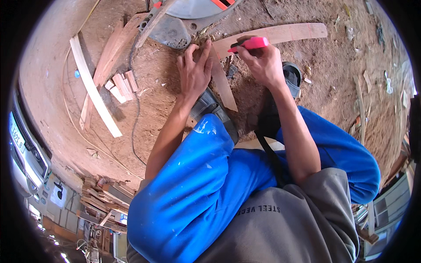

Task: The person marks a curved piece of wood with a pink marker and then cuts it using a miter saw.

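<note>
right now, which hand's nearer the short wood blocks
Left: the left hand is right of the short wood blocks; the right hand, holding the pink marker, is farther right.

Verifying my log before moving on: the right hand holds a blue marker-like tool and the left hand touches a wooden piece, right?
The colour is wrong: the head view shows a pink marker-like tool in the right hand. The left hand does touch a wooden piece.

Tilted pink marker (258, 42), tip at long wooden plank (298, 32) — shorter flat strip (222, 83) at the plank's left end.
</note>
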Motion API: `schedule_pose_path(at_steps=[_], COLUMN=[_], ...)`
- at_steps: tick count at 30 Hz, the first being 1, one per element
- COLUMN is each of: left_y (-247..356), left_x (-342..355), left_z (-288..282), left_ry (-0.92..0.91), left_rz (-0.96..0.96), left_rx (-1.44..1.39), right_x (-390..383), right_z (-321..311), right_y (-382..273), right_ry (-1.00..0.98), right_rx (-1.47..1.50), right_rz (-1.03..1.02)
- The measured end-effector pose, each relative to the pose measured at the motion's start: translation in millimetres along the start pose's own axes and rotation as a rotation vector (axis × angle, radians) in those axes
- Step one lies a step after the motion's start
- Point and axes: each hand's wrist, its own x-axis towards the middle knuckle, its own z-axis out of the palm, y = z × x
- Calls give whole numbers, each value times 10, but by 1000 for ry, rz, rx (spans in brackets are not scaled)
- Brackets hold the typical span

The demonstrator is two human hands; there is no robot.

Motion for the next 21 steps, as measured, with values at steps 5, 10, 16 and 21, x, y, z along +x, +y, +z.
schedule_pose_path(at_steps=[5,10,16,21], left_y=[32,30,-11,-4], left_x=[11,3,12,10], left_z=[-11,-8,43,21], left_ry=[-3,-1,38,11], left_rz=[-21,-21,9,-11], left_rx=[-25,-28,29,13], right_x=[74,201,447,244], right_z=[165,298,388,246], right_y=[100,28,-122,-30], right_ry=[-100,-77,69,-56], right_rx=[-103,-123,41,-112], right_rz=[4,2,-66,-79])
